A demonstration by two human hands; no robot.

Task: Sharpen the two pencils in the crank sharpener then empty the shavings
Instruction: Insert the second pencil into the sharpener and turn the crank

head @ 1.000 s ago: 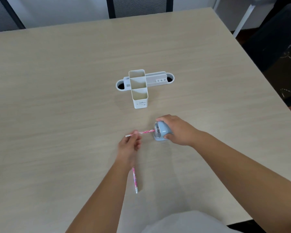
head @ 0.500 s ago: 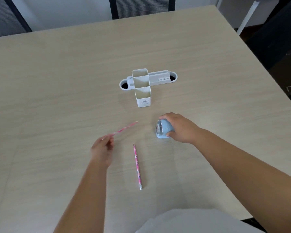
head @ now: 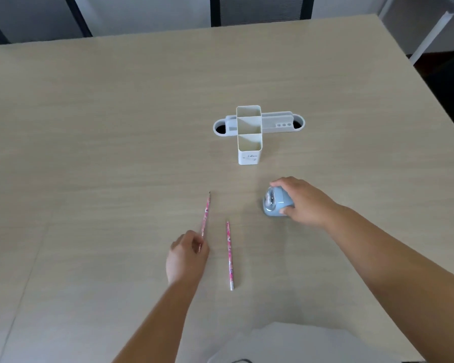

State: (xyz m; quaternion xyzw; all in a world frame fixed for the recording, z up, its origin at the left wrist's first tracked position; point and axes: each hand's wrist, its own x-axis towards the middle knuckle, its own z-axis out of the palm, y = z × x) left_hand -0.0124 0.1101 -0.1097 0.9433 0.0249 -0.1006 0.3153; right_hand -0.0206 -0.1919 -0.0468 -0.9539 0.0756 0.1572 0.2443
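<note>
The wide pale wood-grain table (head: 116,127) fills my view, and both my bare forearms reach out over it from the near edge, the right one stretched farther and angled in from the right, the left one coming up the middle. Well beyond my hands stands a white plastic desk organiser (head: 249,134) with a tall two-compartment box in front and a low oval tray running across behind it. My right hand (head: 303,203) is cupped over the small rounded light-blue crank sharpener (head: 274,204), fingers draped across its top and thumb pressed to its near side, holding it down on the table to the right of centre. My left hand (head: 188,254) is curled, fingertips pinching the near end of a slim pink patterned pencil (head: 205,214), whose dark sharpened tip points away from me toward the organiser. Whether that pencil rests on the table or is lifted I cannot tell. A second pink patterned pencil (head: 229,254) lies flat just to the right of my left hand, untouched, between my hands.
</note>
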